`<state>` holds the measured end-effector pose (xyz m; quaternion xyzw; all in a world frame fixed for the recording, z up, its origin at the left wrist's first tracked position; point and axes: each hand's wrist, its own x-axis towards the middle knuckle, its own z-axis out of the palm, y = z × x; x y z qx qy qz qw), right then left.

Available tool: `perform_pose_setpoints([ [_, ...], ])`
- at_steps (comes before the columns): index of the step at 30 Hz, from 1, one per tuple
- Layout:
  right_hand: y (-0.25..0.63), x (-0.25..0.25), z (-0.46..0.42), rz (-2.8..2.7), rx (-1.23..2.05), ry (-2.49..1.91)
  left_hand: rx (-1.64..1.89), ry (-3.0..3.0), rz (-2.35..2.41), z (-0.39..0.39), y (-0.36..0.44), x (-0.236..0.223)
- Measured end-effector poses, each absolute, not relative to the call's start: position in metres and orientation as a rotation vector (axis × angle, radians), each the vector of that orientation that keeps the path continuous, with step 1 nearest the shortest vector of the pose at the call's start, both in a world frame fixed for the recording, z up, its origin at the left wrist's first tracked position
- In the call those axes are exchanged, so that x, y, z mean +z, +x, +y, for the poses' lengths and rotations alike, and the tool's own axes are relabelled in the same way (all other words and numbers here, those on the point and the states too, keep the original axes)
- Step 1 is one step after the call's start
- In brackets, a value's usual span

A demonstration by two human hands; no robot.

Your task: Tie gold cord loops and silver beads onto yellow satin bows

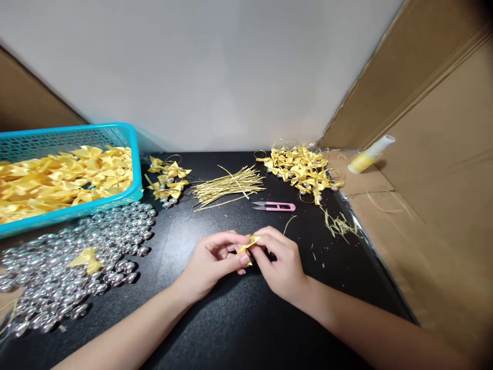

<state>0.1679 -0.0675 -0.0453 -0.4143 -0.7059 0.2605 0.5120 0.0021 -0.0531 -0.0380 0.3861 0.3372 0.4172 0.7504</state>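
Over the middle of the black worktop (200, 324), a yellow bow (251, 241) is sitting between the fingertips of the person's two hands. The left hand (208, 259) is pinching it between thumb and fingers, and the right hand (283, 262) is grasping it at its right side, so both grips are holding the same piece. Its long axis is running aslant, with one end pointing to the upper right, towards the right hand, and the other going down to the left, near the left thumb (the fingers are partly hiding its middle). Beyond the hands, pink snips (283, 207) are lying with the blades pointing left; whether the handle is carrying any lettering, I cannot tell. A bundle of gold ties (229, 187) is lying further back, and to its right a heap of looped bows (298, 167) is resting. On the left, a teal basket (136, 164) is containing many yellow bows (92, 163), and silver beads (65, 277) are spreading in front of it.
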Motion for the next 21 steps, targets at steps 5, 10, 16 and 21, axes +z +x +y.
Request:
perform_pose_setpoints([
  [5, 0.1689, -0.0452, -0.0673, -1.670, 0.610, -0.994, 0.911, 0.906, 0.754, -0.0540, 0.0037, -0.0337],
  [10, 0.1689, -0.0443, -0.0685, -1.680, 0.597, -0.978, 0.925, 0.872, 0.752, -0.0540, 0.0029, -0.0335],
  [16, 0.1694, -0.0422, -0.0682, -1.658, 0.594, -0.934, 0.930, 0.808, 0.744, -0.0519, 0.0026, -0.0363],
  [21, 0.1699, -0.0438, -0.0676, -1.635, 0.625, -0.949, 0.957, 0.757, 0.758, -0.0517, 0.0039, -0.0361],
])
